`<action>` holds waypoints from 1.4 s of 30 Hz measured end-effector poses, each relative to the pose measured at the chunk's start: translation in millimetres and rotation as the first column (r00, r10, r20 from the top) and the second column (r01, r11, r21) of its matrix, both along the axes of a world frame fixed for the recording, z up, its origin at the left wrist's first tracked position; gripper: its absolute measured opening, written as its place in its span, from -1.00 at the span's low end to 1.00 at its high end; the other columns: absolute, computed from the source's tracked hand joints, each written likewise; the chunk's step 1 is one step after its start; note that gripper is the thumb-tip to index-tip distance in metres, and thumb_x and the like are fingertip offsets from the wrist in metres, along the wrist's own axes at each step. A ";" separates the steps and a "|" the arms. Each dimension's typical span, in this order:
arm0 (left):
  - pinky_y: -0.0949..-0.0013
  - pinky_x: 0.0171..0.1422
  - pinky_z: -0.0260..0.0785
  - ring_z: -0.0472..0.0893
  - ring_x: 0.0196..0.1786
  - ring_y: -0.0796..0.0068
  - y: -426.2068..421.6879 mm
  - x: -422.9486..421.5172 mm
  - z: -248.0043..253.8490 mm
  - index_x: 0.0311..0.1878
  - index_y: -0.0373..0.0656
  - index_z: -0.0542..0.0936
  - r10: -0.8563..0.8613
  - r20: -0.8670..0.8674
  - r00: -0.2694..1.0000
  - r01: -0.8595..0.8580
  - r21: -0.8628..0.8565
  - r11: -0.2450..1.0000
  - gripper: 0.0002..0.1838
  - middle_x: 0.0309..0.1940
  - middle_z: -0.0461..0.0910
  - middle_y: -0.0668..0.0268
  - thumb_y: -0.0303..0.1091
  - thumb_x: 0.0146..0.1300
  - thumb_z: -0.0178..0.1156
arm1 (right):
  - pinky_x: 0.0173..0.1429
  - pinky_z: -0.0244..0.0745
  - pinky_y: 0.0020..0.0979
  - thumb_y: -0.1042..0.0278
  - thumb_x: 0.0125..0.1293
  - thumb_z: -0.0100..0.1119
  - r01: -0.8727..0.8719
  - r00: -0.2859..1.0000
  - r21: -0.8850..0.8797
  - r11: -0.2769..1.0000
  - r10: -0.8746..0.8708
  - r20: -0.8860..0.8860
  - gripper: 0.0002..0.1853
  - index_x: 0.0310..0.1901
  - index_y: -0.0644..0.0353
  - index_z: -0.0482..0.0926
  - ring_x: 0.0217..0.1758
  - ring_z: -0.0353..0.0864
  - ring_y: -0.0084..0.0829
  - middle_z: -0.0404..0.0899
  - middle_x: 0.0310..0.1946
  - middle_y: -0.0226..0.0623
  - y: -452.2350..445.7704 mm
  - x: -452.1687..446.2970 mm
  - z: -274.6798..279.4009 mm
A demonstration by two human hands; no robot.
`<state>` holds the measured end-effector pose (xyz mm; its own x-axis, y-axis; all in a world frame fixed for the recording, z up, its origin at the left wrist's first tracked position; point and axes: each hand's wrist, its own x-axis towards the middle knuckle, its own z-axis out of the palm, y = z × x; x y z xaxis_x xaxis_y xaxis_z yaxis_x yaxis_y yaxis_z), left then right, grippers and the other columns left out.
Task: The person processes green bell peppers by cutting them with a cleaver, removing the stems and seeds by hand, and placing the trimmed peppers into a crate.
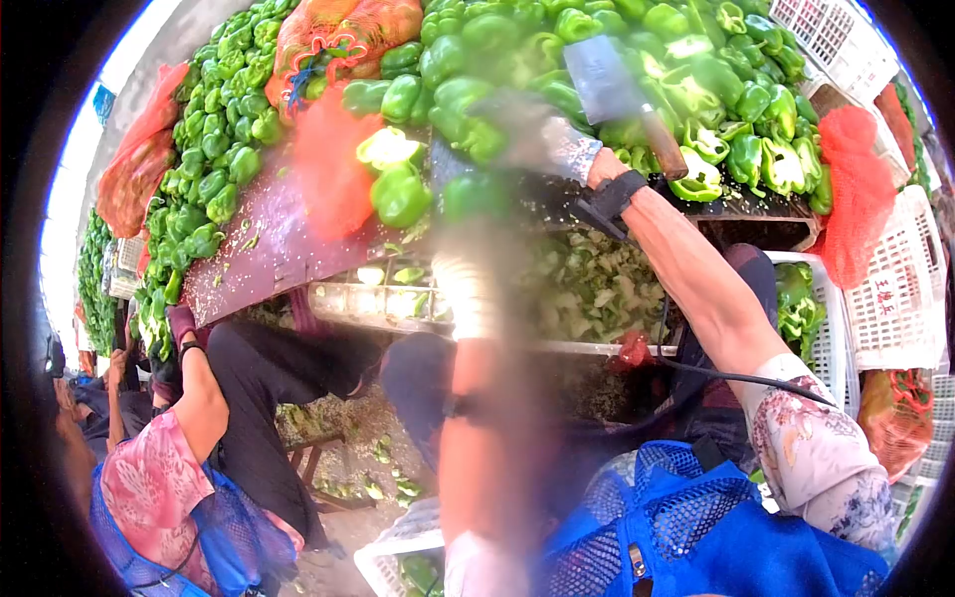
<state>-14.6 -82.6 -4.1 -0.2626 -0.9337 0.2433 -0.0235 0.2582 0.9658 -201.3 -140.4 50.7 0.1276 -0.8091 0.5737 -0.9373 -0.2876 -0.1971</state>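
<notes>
A smear down the middle of the head view blurs both hands. My left hand, in a pale glove or cuff, reaches up to the near edge of the work surface. A blurred green bell pepper is just beyond it; I cannot make out whether the fingers touch it. My right hand, in a patterned glove, reaches into the pepper pile, its fingers hidden by blur. Beside it a cleaver with a wooden handle lies on the peppers, apart from the hand. Cut peppers lie to the right.
Below the surface, a crate holds pepper scraps. A co-worker in a pink sleeve sits at the left by another pepper heap. Orange mesh bags and white crates stand around. A black cord crosses near my right arm.
</notes>
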 end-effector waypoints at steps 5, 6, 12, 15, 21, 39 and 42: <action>0.34 -0.26 0.56 0.65 -0.27 0.25 -20.6 1.1 -13.4 0.10 -0.26 0.39 -0.005 0.108 0.994 0.015 -0.092 0.996 -0.59 -0.17 0.52 0.13 -0.17 0.35 0.15 | 0.36 0.36 -0.28 0.08 -0.06 0.49 -0.174 0.921 -0.175 0.969 0.223 0.320 -0.12 0.34 0.06 0.33 0.22 0.50 -0.16 0.51 0.14 -0.04 -7.5 -6.9 -5.6; 0.33 -0.23 0.58 0.67 -0.25 0.23 -23.7 3.5 -14.5 0.11 -0.27 0.39 -0.002 0.141 0.990 0.016 -0.097 0.995 -0.57 -0.15 0.52 0.11 -0.16 0.35 0.16 | 0.37 0.34 -0.29 0.11 -0.04 0.48 -0.172 0.912 -0.106 0.979 0.199 0.359 -0.11 0.37 0.08 0.29 0.25 0.48 -0.16 0.50 0.16 -0.03 3.8 -3.6 4.7; 0.10 0.13 0.48 0.60 0.05 0.17 -10.5 8.5 22.8 0.25 -0.17 0.37 -0.324 -0.610 0.723 0.560 0.243 0.792 -0.38 0.03 0.53 0.17 0.11 0.34 0.10 | 0.39 0.31 -0.33 0.30 0.05 0.44 -0.451 0.628 0.110 0.886 0.228 0.744 -0.14 0.40 0.19 0.23 0.32 0.41 -0.27 0.43 0.24 -0.01 71.3 31.9 43.7; -0.04 0.20 0.43 0.56 0.13 0.17 22.3 -2.9 61.3 0.25 -0.06 0.42 -0.076 -0.505 0.860 0.287 0.354 0.890 -0.41 0.12 0.53 0.21 0.12 0.30 0.10 | 0.46 0.23 -0.29 0.27 0.06 0.44 -0.388 0.822 0.116 0.914 0.286 0.493 -0.13 0.41 0.20 0.23 0.38 0.36 -0.20 0.33 0.33 -0.01 89.0 42.6 27.1; 0.03 0.11 0.46 0.55 0.11 0.28 13.0 4.0 41.0 0.20 -0.05 0.47 -0.067 -0.452 0.890 0.301 0.468 0.831 -0.51 0.07 0.54 0.25 -0.03 0.27 0.17 | -0.09 0.61 -0.37 0.04 0.24 0.25 0.307 0.952 0.127 0.943 -0.304 -0.043 -0.43 0.13 0.32 0.48 -0.24 0.61 -0.32 0.63 -0.29 -0.19 108.6 -37.2 33.7; 0.25 0.06 0.48 0.53 0.04 0.34 9.7 -18.2 8.0 0.19 -0.14 0.48 0.150 -0.004 0.989 -0.151 -0.033 0.988 -0.42 0.06 0.50 0.21 0.11 0.29 0.13 | -0.29 0.48 -0.52 0.38 0.22 0.23 0.018 0.643 0.194 0.981 -0.160 0.749 -0.37 0.36 0.16 0.36 -0.39 0.51 -0.57 0.54 -0.38 -0.43 218.7 -57.4 33.5; 0.27 0.12 0.47 0.56 0.05 0.32 32.1 -30.8 48.2 0.21 -0.18 0.49 0.245 -0.400 0.883 -0.019 0.492 0.871 -0.42 0.07 0.52 0.18 0.08 0.32 0.11 | -0.19 0.54 -0.39 0.38 0.17 0.18 0.071 0.996 0.147 0.987 -0.079 0.046 -0.45 0.25 0.17 0.45 -0.28 0.57 -0.40 0.60 -0.25 -0.35 222.3 -43.5 1.9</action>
<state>-45.4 -50.4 44.1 -0.0999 -0.9811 -0.1657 0.4276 -0.1927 0.8832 -244.8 81.9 52.6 0.0365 -0.8902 0.4541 -0.9426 -0.1816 -0.2803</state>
